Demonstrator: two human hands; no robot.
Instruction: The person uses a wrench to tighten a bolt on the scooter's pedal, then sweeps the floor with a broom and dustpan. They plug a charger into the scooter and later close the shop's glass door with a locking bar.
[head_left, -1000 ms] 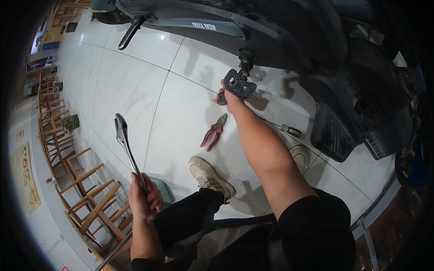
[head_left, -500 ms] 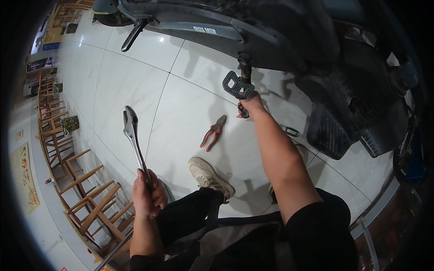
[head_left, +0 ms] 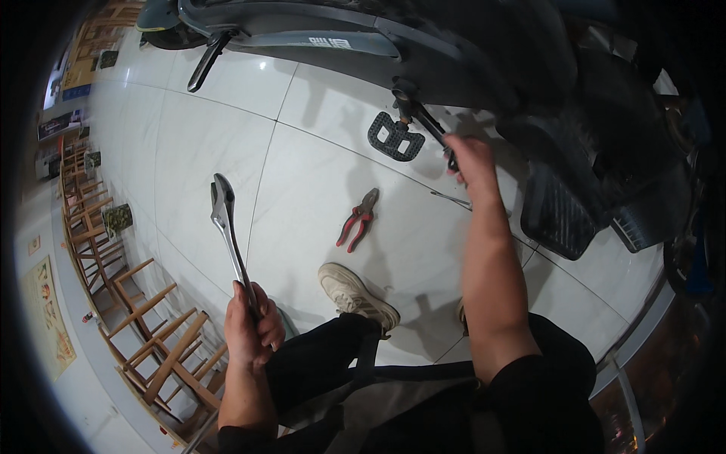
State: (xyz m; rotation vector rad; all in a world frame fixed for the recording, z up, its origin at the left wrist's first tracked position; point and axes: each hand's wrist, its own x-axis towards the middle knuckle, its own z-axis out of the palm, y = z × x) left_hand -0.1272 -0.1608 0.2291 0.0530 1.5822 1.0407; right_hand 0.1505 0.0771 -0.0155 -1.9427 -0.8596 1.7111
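My left hand (head_left: pixel 253 325) is closed round the handle of a silver adjustable wrench (head_left: pixel 229 227), its jaw end pointing up and away, well apart from the scooter. My right hand (head_left: pixel 474 164) grips the end of a dark-handled wrench (head_left: pixel 429 121). That wrench slants up to the left, its head at the pedal joint low on the scooter's side. Just below the joint sticks out a black pedal (head_left: pixel 395 138) with two openings. The dark grey scooter (head_left: pixel 469 64) stands across the far side. Exactly how the wrench head sits on the joint is too dark to tell.
Red-handled pliers (head_left: pixel 358 220) lie on the white tiled floor (head_left: pixel 204 144) ahead of my left shoe (head_left: pixel 355 293). A thin metal tool (head_left: pixel 450 199) lies partly behind my right forearm. Wooden chairs (head_left: pixel 162 348) line the left side. A black footrest (head_left: pixel 560 216) juts out at the right.
My right hand has swung the dark-handled wrench rightward and slightly up, from beneath the pedal to its right. The pedal shows more fully now. My left hand still holds the adjustable wrench.
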